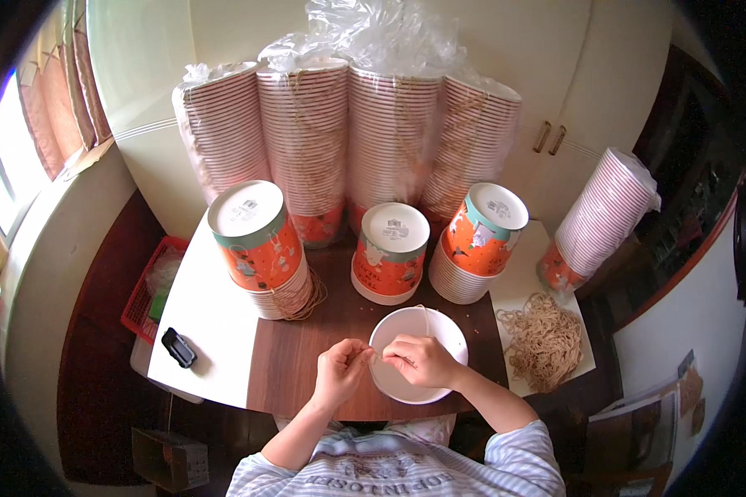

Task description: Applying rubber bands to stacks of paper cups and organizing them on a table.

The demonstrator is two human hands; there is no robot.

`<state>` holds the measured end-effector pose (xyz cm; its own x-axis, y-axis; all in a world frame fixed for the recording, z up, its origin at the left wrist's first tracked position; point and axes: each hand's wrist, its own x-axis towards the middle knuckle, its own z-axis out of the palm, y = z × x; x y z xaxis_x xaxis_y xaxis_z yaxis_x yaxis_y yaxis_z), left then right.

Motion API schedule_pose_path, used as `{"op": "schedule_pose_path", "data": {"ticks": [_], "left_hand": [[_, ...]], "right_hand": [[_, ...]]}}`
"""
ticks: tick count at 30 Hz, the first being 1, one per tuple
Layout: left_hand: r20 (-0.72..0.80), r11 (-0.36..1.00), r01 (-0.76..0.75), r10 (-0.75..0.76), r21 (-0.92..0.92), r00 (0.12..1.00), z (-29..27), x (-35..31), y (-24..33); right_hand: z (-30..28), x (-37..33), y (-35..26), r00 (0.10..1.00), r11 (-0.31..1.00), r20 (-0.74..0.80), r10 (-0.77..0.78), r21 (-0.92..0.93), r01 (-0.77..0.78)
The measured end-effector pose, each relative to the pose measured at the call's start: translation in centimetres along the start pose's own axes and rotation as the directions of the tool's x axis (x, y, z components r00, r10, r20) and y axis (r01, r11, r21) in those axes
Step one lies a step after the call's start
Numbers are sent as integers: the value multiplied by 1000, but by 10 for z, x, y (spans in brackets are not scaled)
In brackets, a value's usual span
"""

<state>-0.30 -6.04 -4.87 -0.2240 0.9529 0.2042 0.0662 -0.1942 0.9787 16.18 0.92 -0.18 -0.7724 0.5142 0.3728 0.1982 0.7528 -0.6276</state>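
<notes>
- Both grips pinch a thin rubber band [374, 354] between them: the left hand [340, 371] holds one end with thumb and forefinger pressed together, the right hand [421, 360] holds the other end the same way.
- The right hand lies over a white round lid [419, 354] that rests on the near edge of the brown tabletop [307, 356]; the left hand is just left of the lid's rim.
- Just beyond the lid stand three upturned stacks of orange paper bowls with teal bands and white bases: one far left [257, 244], one in the middle [391, 248], one to the right [482, 236].
- Behind them, against the cream cupboard doors, tall bowl stacks wrapped in clear plastic [348, 132] lean together.
- Another wrapped stack [601, 215] leans at the far right.
- A heap of tan rubber bands [543, 340] lies right of the lid on white paper.
- A small black object [178, 347] lies on the white surface at the left, near a red basket [145, 298].
</notes>
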Motion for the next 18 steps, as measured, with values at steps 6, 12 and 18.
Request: {"op": "schedule_pose_path", "data": {"ticks": [6,12,18], "left_hand": [[-30,1000,-4,4,-18,1000,2,-2,-2],[34,982,-150,147,111,989,-17,-10,-3],[32,988,-150,151,-49,988,-24,-31,-27]], "right_hand": [[-1,0,-3,1000,998,-9,-10,62,11],[-2,-11,-35,974,971,34,223,-95,-219],[23,-45,-65,996,984,53,71,-165,-61]]}}
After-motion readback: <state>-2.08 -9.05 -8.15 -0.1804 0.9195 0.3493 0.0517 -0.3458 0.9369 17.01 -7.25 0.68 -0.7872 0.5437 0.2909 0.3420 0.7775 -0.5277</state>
